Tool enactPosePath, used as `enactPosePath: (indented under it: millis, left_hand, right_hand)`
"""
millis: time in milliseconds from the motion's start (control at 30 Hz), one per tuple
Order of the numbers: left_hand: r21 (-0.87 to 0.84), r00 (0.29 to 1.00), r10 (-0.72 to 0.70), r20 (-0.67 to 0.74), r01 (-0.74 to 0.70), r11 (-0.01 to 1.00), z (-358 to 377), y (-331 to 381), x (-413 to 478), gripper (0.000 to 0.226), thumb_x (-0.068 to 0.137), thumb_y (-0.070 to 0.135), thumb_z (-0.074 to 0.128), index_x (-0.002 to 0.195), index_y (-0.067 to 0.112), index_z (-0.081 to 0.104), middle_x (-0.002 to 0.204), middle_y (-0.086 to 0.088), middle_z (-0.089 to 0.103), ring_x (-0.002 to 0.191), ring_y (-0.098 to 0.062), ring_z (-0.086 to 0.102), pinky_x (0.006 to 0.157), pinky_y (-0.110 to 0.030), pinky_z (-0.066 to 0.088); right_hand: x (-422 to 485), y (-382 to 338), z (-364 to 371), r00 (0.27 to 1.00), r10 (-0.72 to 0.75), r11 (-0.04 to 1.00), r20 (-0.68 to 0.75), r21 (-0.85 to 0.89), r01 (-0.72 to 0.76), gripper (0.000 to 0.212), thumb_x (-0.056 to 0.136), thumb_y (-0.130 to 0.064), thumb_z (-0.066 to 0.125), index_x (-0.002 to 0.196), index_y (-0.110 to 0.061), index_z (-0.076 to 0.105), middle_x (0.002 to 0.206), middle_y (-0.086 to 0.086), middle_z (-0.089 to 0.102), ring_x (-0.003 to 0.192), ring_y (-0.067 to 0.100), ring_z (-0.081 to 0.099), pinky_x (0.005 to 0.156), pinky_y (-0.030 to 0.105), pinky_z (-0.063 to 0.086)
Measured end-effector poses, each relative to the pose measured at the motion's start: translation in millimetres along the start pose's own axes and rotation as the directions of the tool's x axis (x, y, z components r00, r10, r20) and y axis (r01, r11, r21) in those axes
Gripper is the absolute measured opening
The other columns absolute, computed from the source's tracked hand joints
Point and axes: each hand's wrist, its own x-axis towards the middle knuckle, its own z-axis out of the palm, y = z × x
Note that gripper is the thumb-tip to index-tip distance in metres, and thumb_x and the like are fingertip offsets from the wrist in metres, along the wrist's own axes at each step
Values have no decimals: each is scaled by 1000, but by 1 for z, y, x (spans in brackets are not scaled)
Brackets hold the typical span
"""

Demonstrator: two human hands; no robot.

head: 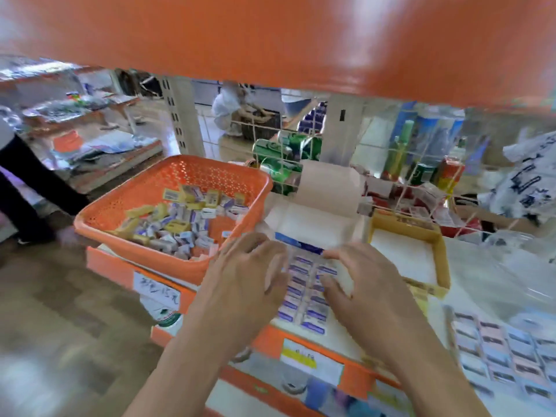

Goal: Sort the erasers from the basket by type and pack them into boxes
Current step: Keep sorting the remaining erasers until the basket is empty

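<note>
An orange plastic basket on the shelf's left holds several loose erasers, some yellow-sleeved and some white with purple print. Right of it lies an open white box with rows of purple-labelled erasers packed inside. My left hand hovers over the box's left side with its fingers loosely curled and nothing in them. My right hand is over the box's right side, fingers bent downward, holding nothing that I can see. The frame is blurred by motion.
An empty yellow-edged box stands right of the white box. At the far right a tray of packed erasers shows. An orange shelf board hangs overhead. A wire grid with goods closes the back. A person's dark legs stand at left.
</note>
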Motion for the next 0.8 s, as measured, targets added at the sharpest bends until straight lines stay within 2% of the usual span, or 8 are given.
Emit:
enactPosePath:
  millis: [133, 233, 333, 467, 533, 667, 733, 800]
  left_hand:
    - [46, 990, -136, -43, 138, 989, -41, -57, 10, 26, 80, 16, 71, 106, 17, 70, 103, 0, 64, 87, -24, 63, 77, -34, 51]
    - [87, 962, -269, 54, 264, 961, -63, -100, 27, 19, 86, 15, 62, 103, 18, 70, 100, -2, 62, 91, -23, 58, 80, -32, 47]
    - [295, 882, -408, 236, 334, 895, -70, -141, 56, 25, 88, 16, 59, 108, 27, 68, 109, -5, 63, 93, -22, 57, 77, -27, 45]
    - [411, 817, -377, 436, 192, 891, -58, -176, 90, 35, 85, 19, 61, 118, 31, 63, 116, -3, 64, 103, -23, 61, 79, -28, 47]
    - [462, 798, -346, 493, 96, 882, -48, -184, 100, 33, 84, 17, 59, 115, 26, 64, 115, -1, 65, 103, -23, 62, 83, -32, 52]
    - [468, 771, -316, 553, 27, 883, -34, -196, 111, 26, 77, 17, 67, 102, 20, 68, 106, -4, 68, 96, -24, 65, 82, -37, 56]
    - [454, 778, -307, 548, 31, 890, -33, -197, 110, 25, 75, 17, 69, 100, 20, 67, 106, -3, 67, 99, -25, 65, 84, -38, 55]
    - [438, 796, -300, 526, 49, 898, -35, -197, 108, 19, 76, 15, 66, 95, 19, 63, 99, -3, 65, 93, -25, 65, 78, -35, 55]
  right_hand:
    - [48, -49, 16, 992, -129, 990, 15, 66, 128, 24, 94, -27, 50, 117, -28, 55, 107, -15, 46, 106, 4, 43, 77, 14, 24]
    - [85, -85, 28, 977, -211, 975, 4, 71, 211, 26, 92, -24, 52, 117, -20, 59, 111, -4, 56, 103, 13, 50, 85, 23, 37]
    - [124, -110, 49, 969, -230, 973, 86, 8, 230, 20, 90, -19, 54, 107, -13, 61, 103, 3, 58, 97, 19, 54, 81, 32, 46]
    - [169, -129, 82, 908, -145, 942, 394, -225, 248, 7, 85, -10, 57, 84, -11, 51, 94, 10, 56, 88, 27, 56, 77, 38, 51]
    - [181, -136, 95, 857, -58, 926, 512, -293, 237, 14, 85, -6, 58, 74, -11, 49, 81, 10, 54, 74, 26, 56, 64, 35, 50]
    - [192, -139, 113, 807, 14, 928, 591, -307, 209, 16, 83, -9, 62, 70, -10, 53, 66, 7, 52, 53, 20, 49, 37, 24, 34]
    - [198, -139, 120, 817, 12, 947, 577, -269, 176, 11, 82, -17, 70, 79, -9, 63, 70, 7, 59, 59, 22, 56, 40, 22, 38]
    - [200, -138, 124, 838, 9, 961, 545, -237, 143, 14, 82, -18, 71, 93, -10, 67, 84, 8, 64, 73, 25, 60, 55, 27, 46]
